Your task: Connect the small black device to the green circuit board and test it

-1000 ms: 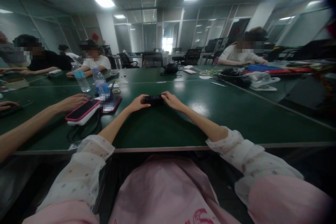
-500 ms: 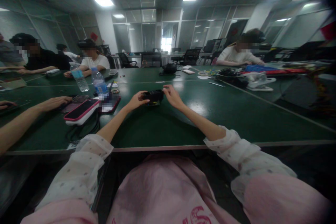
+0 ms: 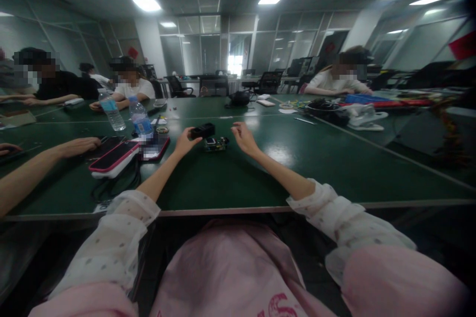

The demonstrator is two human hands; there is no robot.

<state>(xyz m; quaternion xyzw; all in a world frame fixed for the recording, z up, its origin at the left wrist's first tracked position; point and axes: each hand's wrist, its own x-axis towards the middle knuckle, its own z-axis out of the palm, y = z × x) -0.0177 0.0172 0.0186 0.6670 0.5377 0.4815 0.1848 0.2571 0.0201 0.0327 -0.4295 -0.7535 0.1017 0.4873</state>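
My left hand [image 3: 186, 142] grips a black box-like cover [image 3: 203, 131] by its left end, holding it above the green table [image 3: 238, 178]. Just below and to the right of the cover, a small circuit board assembly [image 3: 215, 144] with a pale square part rests on the table. To the right of the board is my right hand [image 3: 243, 137], raised a little, its fingers loosely curled and apart, touching nothing that shows.
Left of my hands lie a pink-edged phone [image 3: 116, 156] on a white object, another phone [image 3: 161, 148], cables and two bottles [image 3: 140, 118]. A neighbour's arm [image 3: 55, 156] reaches in at far left. Black cables [image 3: 323, 107] and a blue tray [image 3: 360, 98] lie at right.
My left hand has moved left with the black cover, which has come off the circuit board assembly and uncovered it. My right hand has stayed nearly in place.
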